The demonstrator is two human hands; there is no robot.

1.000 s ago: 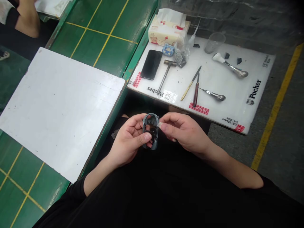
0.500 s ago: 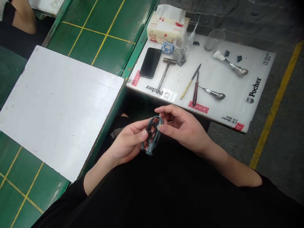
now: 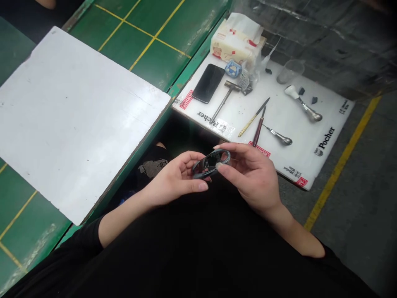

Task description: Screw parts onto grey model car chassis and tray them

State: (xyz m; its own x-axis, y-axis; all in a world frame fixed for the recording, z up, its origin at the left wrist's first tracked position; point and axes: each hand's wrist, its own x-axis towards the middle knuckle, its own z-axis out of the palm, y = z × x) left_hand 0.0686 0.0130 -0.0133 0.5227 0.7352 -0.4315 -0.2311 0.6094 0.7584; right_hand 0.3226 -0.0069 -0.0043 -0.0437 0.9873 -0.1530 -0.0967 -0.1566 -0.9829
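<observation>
A small dark grey frame-like part [image 3: 212,164], oval with openings through it, is held between both hands above my lap. My left hand [image 3: 176,179] grips its left end, with the thumb along the lower side and the fingers curled behind. The right end is pinched by my right hand [image 3: 252,171], the thumb at the near edge and the index finger over the far edge. Some fingertips are hidden behind the part.
On the right board [image 3: 281,159] lie a phone [image 3: 208,83], a small hammer [image 3: 226,99], a yellow-handled file [image 3: 252,118], a red-handled tool [image 3: 259,127], metal tools and a tissue pack [image 3: 235,41]. A white board [image 3: 83,120] lies left on the green table.
The part has turned from upright to nearly level between my hands. My left thumb has shifted lower, off its face. The camera view has shifted and tilted.
</observation>
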